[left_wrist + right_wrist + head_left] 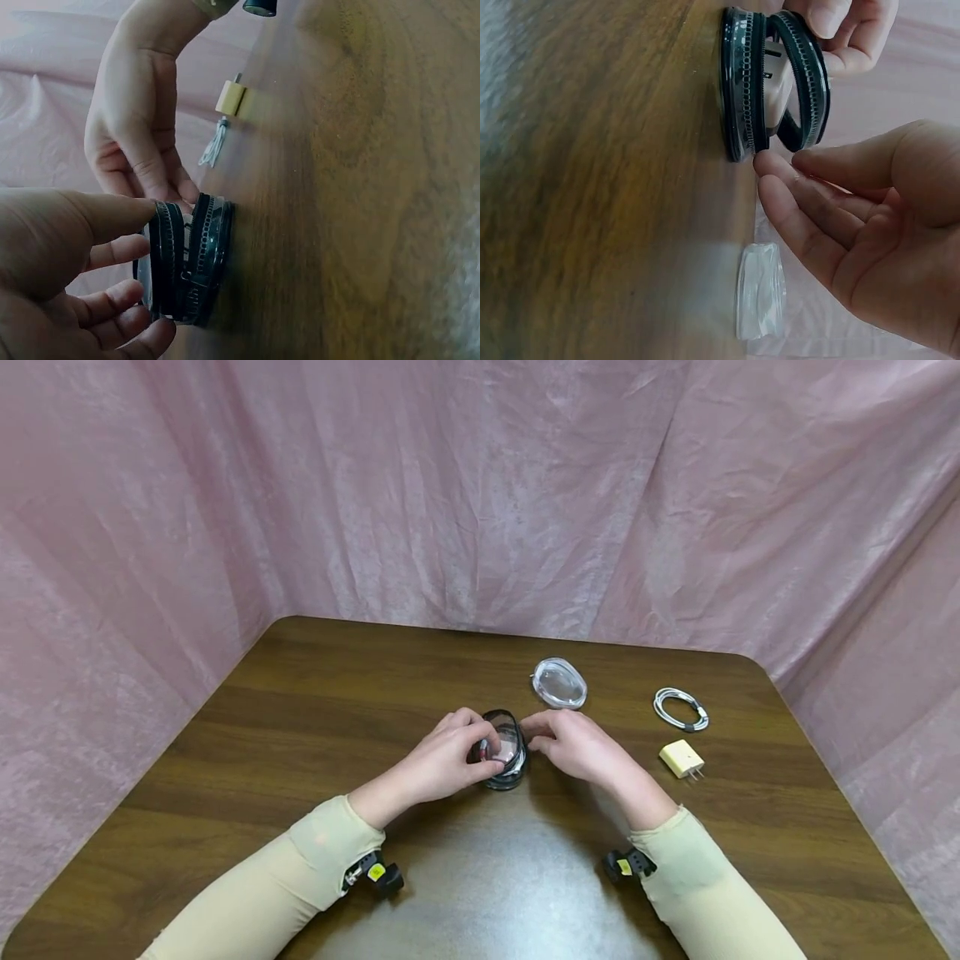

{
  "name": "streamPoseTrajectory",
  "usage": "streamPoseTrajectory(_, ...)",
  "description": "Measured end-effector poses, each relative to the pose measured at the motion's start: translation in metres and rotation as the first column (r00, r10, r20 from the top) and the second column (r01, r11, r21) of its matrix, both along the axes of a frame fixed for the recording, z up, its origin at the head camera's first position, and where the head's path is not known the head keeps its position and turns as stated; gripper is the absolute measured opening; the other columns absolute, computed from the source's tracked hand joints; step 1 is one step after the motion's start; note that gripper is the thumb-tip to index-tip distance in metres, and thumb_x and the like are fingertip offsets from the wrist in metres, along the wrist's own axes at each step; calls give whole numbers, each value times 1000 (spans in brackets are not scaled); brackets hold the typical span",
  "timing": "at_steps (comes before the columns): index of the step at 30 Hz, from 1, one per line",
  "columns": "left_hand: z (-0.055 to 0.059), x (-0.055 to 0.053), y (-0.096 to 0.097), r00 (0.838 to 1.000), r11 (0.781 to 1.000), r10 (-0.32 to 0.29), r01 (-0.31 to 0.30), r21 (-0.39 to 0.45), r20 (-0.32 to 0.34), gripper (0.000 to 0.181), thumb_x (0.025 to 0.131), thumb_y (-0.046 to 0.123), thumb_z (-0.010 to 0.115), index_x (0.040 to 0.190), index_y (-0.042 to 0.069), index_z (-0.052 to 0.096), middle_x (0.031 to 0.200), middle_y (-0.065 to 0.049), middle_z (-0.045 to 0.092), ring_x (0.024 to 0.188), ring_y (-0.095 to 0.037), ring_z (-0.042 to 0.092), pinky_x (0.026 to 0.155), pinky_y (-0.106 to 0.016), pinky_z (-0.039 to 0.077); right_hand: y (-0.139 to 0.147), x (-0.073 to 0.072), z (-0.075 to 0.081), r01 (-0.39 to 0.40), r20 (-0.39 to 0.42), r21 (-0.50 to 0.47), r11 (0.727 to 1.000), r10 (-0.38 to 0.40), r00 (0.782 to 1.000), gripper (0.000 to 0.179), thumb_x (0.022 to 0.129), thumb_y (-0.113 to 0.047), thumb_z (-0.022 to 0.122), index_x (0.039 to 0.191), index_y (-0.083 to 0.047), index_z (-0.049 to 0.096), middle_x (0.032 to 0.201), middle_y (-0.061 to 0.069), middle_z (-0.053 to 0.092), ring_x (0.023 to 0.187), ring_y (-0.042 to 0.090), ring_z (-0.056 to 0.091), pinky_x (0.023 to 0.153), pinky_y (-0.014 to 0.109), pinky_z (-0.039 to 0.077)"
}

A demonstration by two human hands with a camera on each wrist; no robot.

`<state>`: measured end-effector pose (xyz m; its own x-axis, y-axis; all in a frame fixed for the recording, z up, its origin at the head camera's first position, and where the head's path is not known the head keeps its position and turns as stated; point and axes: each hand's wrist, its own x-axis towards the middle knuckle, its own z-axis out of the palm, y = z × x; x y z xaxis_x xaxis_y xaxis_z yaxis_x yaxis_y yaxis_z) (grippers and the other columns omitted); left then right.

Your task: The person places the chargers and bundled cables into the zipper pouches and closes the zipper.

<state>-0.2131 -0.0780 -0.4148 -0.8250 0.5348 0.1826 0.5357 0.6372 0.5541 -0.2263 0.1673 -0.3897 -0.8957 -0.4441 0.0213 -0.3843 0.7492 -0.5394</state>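
A small oval zip case, black-edged with clear faces, lies on the table between both hands. Its lid stands partly raised from its base, leaving a gap along the zip. Inside shows a white charger plug with slots in its face. My left hand grips the case, thumb on one side and fingers on the other. My right hand is at the case's opposite side, its thumb tip by the lid's edge and fingertips by the base's edge. In the left wrist view, the left fingers curl against the lid.
Behind the case lies a clear round coil or case on the wooden table. To the right are a coiled white cable with a dark tie and a yellow charger plug with metal prongs. Pink curtains hang behind.
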Motion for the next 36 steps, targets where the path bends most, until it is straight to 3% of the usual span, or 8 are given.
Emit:
streamPoseTrajectory(4,-2,1,1,998,999,-32,31,-35,-49,17,98,26,87,102,20,72,119,-4,62,108,-25,54,90,-40,47,-3,-2,2,28,-13,4,1000,-28,1000,30,107,-11,65,135,-6,77,112,3,81,109,22,74,102,51,54)
streamPoseTrajectory(9,-3,1,1,995,997,-67,63,-45,-81,18,97,24,88,102,19,71,119,-2,62,108,-23,55,89,-39,49,-9,-7,0,62,-41,14,998,-61,997,35,110,-23,66,137,-4,75,122,9,80,117,28,75,104,52,55)
streamPoseTrajectory(16,-4,0,-1,993,995,-96,94,-41,-61,17,97,22,88,104,20,73,117,1,61,108,-20,55,86,-38,50,-14,-10,-1,73,-6,37,997,-73,997,48,105,-32,75,142,-3,71,122,10,81,121,30,74,105,53,54)
streamPoseTrajectory(19,-3,-1,-2,992,994,-109,107,-34,-58,16,97,20,88,104,18,74,118,1,62,112,-22,57,91,-41,52,-14,-11,-2,68,12,42,997,-69,998,52,101,-31,80,143,-3,70,122,11,80,119,29,74,103,52,54)
streamPoseTrajectory(24,0,-2,-3,989,991,-133,132,-15,-71,12,97,15,87,103,16,76,119,-1,65,115,-23,62,99,-44,53,-12,-11,-3,49,28,36,998,-50,998,60,98,-27,85,148,-2,65,127,13,78,112,27,76,98,50,57)
streamPoseTrajectory(31,-2,-5,-3,983,990,-134,137,17,-123,9,100,13,84,103,16,77,112,2,68,104,-20,65,92,-39,55,-8,-14,-4,-8,35,46,999,6,999,68,97,-23,86,157,-6,59,134,13,75,110,25,75,96,49,57)
streamPoseTrajectory(36,-4,-6,-2,985,991,-131,135,24,-115,8,101,15,83,106,15,77,111,2,68,100,-21,65,87,-37,54,4,-32,-27,-79,-23,87,993,81,996,74,93,-27,89,159,-11,58,138,12,73,110,26,71,96,50,55)
